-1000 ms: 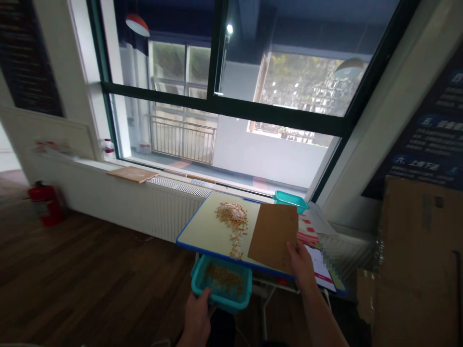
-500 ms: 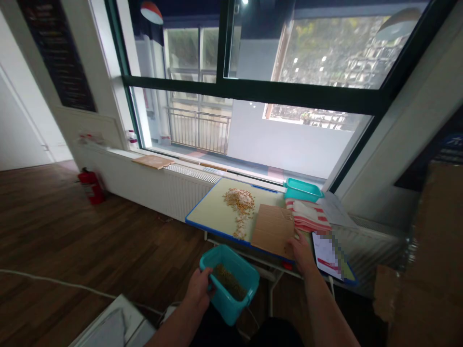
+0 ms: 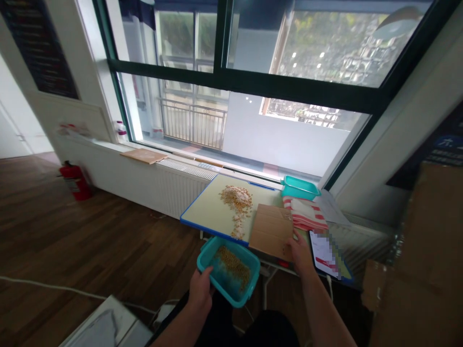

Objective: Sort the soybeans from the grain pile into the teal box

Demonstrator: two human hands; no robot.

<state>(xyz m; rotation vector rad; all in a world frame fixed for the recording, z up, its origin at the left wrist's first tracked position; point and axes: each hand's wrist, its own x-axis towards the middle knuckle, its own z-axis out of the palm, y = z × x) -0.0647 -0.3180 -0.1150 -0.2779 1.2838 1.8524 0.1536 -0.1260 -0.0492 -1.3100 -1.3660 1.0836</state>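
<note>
My left hand (image 3: 201,291) grips the near left rim of a teal plastic basket (image 3: 214,273), thumb over the edge, out in front of the table's near edge. Yellowish grains or beans (image 3: 234,267) lie in the basket, which is tilted so its inside faces me. On the table, my right hand (image 3: 301,253) is closed on the right edge of a flat brown cardboard piece (image 3: 271,230). Left of the cardboard lies a pile of yellow beans mixed with white bits (image 3: 237,198), with a trail running toward the near edge.
The blue-edged table (image 3: 197,212) stands against a radiator below the window. A second teal basket (image 3: 300,187), a folded red-and-white towel (image 3: 307,214) and a tablet (image 3: 327,255) occupy its right side. Cardboard boxes (image 3: 415,270) rise at right; a fire extinguisher (image 3: 75,180) stands left.
The held basket has tipped and risen slightly, showing more of its inside, with the grains spread out along it. My right hand stays on the cardboard. The camera view has shifted slightly.
</note>
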